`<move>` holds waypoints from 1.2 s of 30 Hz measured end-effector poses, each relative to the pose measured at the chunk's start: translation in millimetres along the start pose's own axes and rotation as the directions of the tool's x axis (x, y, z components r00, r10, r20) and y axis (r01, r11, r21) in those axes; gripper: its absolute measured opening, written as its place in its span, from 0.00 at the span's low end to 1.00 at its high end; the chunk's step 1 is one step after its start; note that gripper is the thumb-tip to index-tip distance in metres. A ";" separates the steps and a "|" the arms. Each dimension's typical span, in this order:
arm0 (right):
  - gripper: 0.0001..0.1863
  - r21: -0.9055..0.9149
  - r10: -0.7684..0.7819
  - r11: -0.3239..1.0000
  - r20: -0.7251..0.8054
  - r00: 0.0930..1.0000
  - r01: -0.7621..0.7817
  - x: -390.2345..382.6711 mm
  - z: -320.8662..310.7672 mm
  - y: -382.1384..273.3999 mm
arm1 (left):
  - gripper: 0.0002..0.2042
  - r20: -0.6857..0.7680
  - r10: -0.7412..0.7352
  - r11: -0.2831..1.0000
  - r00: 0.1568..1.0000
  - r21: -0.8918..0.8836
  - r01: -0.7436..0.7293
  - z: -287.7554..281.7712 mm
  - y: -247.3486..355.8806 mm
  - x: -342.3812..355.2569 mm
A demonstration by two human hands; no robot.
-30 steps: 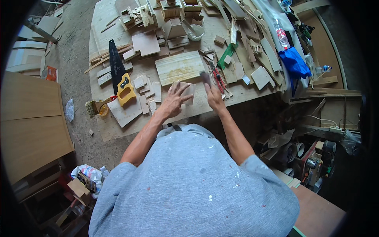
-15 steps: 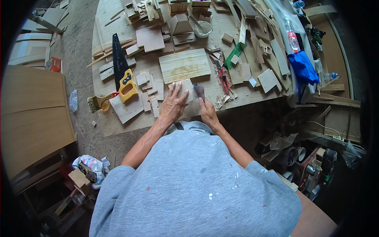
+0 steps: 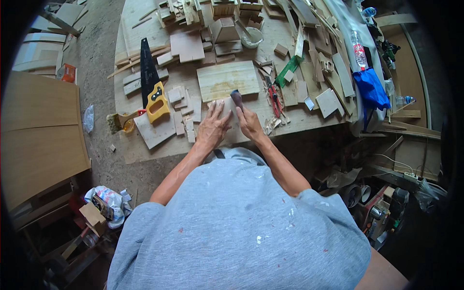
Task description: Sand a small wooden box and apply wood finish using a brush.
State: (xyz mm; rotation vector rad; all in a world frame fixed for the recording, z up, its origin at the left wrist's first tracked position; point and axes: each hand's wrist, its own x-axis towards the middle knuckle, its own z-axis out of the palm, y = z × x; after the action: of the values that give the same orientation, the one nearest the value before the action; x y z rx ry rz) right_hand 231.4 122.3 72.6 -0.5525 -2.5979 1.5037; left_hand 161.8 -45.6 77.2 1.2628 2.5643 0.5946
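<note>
My left hand (image 3: 212,126) lies with its fingers stretched and spread on a small pale wooden board (image 3: 233,116) at the table's near edge, pressing on it from the left. In my right hand (image 3: 250,124) is a folded dark strip of sandpaper (image 3: 236,98), pinched between thumb and fingers. The strip lies over the board's right part, its bluish tip pointing away from me. Just beyond both hands rests a larger pale wooden board (image 3: 228,81) with yellowish stains. The underside of the small board is hidden.
Left of my hands lie a yellow-handled saw (image 3: 156,101), a brush (image 3: 116,123) and several wood offcuts (image 3: 181,99). To the right are red-handled pliers (image 3: 274,99) and wood shavings (image 3: 274,124). A white tub (image 3: 252,38) and small wooden boxes (image 3: 224,30) stand farther back.
My right hand has moved away from me and slightly left, sliding the sandpaper up over the small board. My left hand stays in nearly the same place.
</note>
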 end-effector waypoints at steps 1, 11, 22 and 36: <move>0.18 -0.021 -0.199 0.980 -0.138 0.970 0.198 -1.8 7.1 2.6 | 0.24 0.004 -0.001 1.000 1.000 -0.005 0.001 1.6 3.5 -2.6; 0.23 -0.363 -0.303 0.886 0.014 0.953 0.287 -52.8 -38.8 -3.8 | 0.36 -0.089 -0.067 0.976 0.994 -0.213 0.047 -9.5 -3.0 1.1; 0.25 -0.615 -0.403 0.728 -0.028 0.915 0.302 -39.3 -24.5 -22.2 | 0.44 -0.082 -0.079 0.962 0.994 -0.266 0.055 -7.6 -11.6 3.0; 0.21 -0.572 -0.364 0.780 -0.084 0.928 0.255 -40.7 -35.3 -19.4 | 0.29 -0.054 0.129 0.991 0.990 0.040 -0.127 7.4 -17.5 -9.3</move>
State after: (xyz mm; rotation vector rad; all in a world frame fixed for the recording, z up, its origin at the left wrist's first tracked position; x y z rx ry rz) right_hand 273.1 128.2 111.4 -0.2564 -2.7701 0.5527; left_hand 157.9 -60.7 62.9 1.4521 2.5644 0.6198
